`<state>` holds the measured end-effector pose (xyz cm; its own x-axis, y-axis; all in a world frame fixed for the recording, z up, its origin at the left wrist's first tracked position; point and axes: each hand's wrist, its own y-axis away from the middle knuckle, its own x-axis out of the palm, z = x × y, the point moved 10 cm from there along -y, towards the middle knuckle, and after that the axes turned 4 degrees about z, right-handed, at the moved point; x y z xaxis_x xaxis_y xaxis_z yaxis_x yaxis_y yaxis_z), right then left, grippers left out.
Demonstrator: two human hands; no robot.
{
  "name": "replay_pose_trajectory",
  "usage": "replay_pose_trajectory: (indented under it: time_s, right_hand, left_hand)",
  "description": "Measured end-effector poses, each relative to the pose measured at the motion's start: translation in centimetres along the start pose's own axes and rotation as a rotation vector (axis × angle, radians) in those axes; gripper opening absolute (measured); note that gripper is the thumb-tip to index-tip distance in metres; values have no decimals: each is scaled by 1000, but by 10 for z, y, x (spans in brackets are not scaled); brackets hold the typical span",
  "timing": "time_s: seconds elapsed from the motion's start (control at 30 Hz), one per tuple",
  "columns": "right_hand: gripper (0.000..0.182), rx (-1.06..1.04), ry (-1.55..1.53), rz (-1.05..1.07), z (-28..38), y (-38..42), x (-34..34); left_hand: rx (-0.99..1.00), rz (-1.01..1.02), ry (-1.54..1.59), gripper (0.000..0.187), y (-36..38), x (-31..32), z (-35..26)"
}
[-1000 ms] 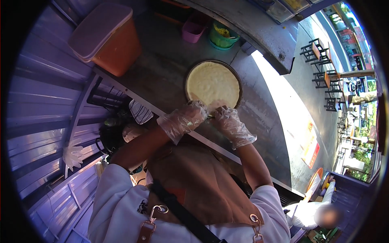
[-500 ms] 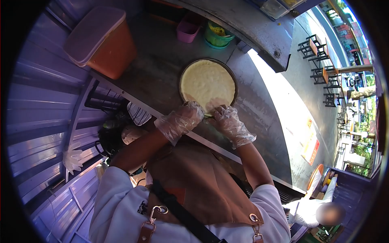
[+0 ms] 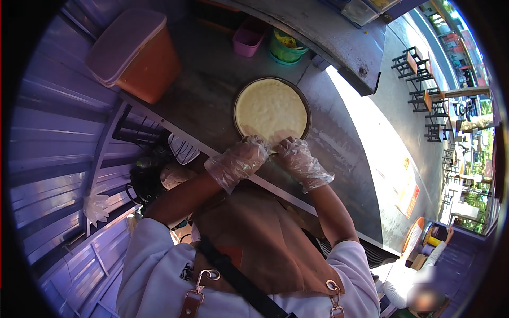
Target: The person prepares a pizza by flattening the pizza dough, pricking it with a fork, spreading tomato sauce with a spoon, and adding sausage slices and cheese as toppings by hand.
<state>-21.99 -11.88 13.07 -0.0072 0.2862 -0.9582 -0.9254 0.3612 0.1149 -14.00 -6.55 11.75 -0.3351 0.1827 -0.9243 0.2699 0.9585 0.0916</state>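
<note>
Dough [image 3: 271,106], flattened in a round pan [image 3: 309,114], lies on the metal counter [image 3: 339,159], inward from its near edge. That position, directly before the torso, apparently allows both hands to meet at one stretch of rim. The orange lidded container [image 3: 154,66] stands toward the counter's left end, and the pink tub [image 3: 247,43] and green tub [image 3: 286,51] farther back, apart from the pan; this spacing seems to leave the forearms unobstructed. Left hand [image 3: 245,159] and right hand [image 3: 297,159], in clear plastic gloves, sit close together at the dough's near margin, probably so that each can steady or shape it beside the other. Forearms converge from either side; wrists appear slightly flexed, knuckles uppermost. Fingers are curled inward at the margin; whether they pinch or merely press it cannot be told.
</note>
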Motion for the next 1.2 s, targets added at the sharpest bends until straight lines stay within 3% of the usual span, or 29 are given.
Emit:
replay_pose_trajectory:
  time_s: [0.13, 0.2, 0.27, 0.33, 0.37, 0.43, 0.53, 0.6, 0.8, 0.87, 0.93, 0.97, 1.03, 1.1, 1.2]
  right_hand:
    - [42, -39, -18, 70, 3, -1, 1]
    - [47, -24, -45, -170, 1, 4, -22]
    - [48, -26, -36, -128, 4, -2, -20]
    - [49, -26, -27, -85, 8, -2, -19]
    - [49, -2, -40, -60, 6, -2, -18]
    - [49, 14, -52, -30, 5, -2, -15]
    - [48, 16, 1, -150, 6, 6, -22]
    - [47, 66, 6, 32, 0, 2, -3]
    - [38, 60, -31, -178, 0, 13, -31]
    - [38, 89, -44, -64, -8, 10, -11]
    - [38, 111, -56, 48, -12, 10, 5]
    - [38, 95, -47, 33, -10, 10, 3]
    - [38, 79, -40, 14, -5, 10, -4]
    - [35, 41, -27, -258, 3, 15, -42]
    - [36, 53, -33, -69, -11, 12, -6]
  left_hand:
    - [-35, 54, 24, 20, -1, 2, 8]
    - [-6, 79, 10, 21, -4, -3, 16]
    - [33, 110, -9, 22, -6, 8, 29]
    - [-91, -31, 275, 23, -6, 20, 59]
    - [-94, -35, 276, 23, -10, 22, 63]
    - [83, -43, 63, 23, -18, 21, 42]
    - [175, -44, 45, 22, -13, -27, -2]
    - [177, -89, 34, 21, -14, -15, -2]
    - [113, -133, -7, 18, -8, -9, 3]
    - [109, -183, 19, 17, -9, -22, -5]
    - [59, 143, 58, 20, -15, -12, -12]
    - [59, 143, 56, 20, -14, -8, -10]
    - [55, 95, 51, 19, -14, -3, -3]
    - [114, -12, 10, 19, -13, -8, -3]
    - [217, -151, -30, 19, -12, -11, -15]
